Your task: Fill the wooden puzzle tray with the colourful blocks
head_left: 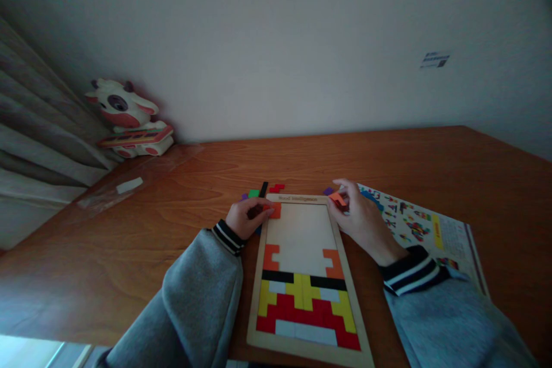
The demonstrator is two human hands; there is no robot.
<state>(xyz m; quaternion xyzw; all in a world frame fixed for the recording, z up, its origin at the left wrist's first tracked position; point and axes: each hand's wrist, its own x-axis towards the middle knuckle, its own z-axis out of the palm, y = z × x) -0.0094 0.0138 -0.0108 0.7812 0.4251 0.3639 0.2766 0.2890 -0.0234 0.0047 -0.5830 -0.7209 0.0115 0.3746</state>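
A wooden puzzle board (pixel 306 198) lies in front of me. Its lower half holds yellow, red, white and black pieces, with an orange piece (pixel 270 254) and another orange piece (pixel 332 256) at the two sides above the black bars. My left hand (pixel 249 217) is closed, thumb and fingertips on an orange block (pixel 276 211) at the board's upper left corner. Beside the upper right corner, my right hand (pixel 360 215) pinches an orange angled block (pixel 337 199), raised slightly over the frame.
Loose pieces lie behind the board: a black bar (pixel 263 189), a green piece (pixel 254 193), a red piece (pixel 276 188) and a purple piece (pixel 328 191). A printed sheet (pixel 452 236) lies at right. A cow-shaped toy keyboard (pixel 138 135) stands at the back left by the curtain (pixel 43 126).
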